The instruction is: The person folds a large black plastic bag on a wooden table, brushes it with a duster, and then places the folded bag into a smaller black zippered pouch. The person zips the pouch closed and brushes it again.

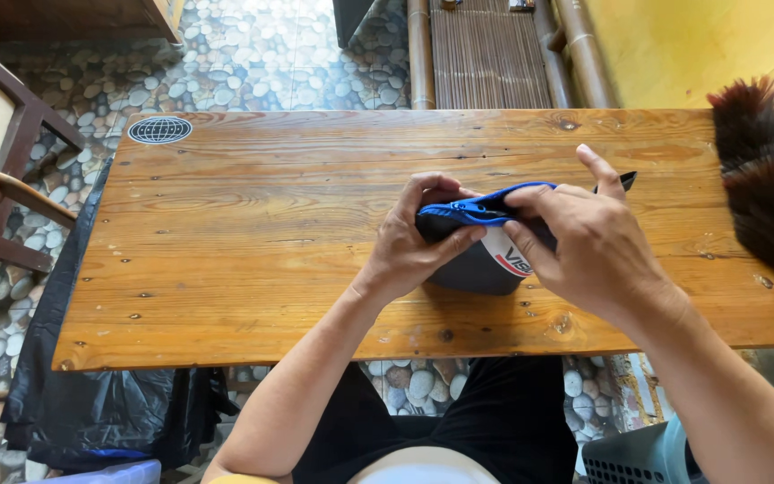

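Note:
Both my hands hold a dark fabric pouch [481, 262] with a bright blue edge and a white patch, just above the wooden table [253, 233]. My left hand [414, 242] grips its left end, thumb on the blue edge. My right hand [584, 242] pinches the blue edge from the right, index finger raised. A dark, thin tip [624, 179] pokes out behind my right hand; what it belongs to is hidden.
A brown feather duster [763, 170] with a red and yellow handle lies at the table's right end. A wooden chair [2, 170] stands left, a black plastic bag [91, 403] hangs below the table's left side, a blue-grey basket [647, 453] sits lower right. The floor is pebbled.

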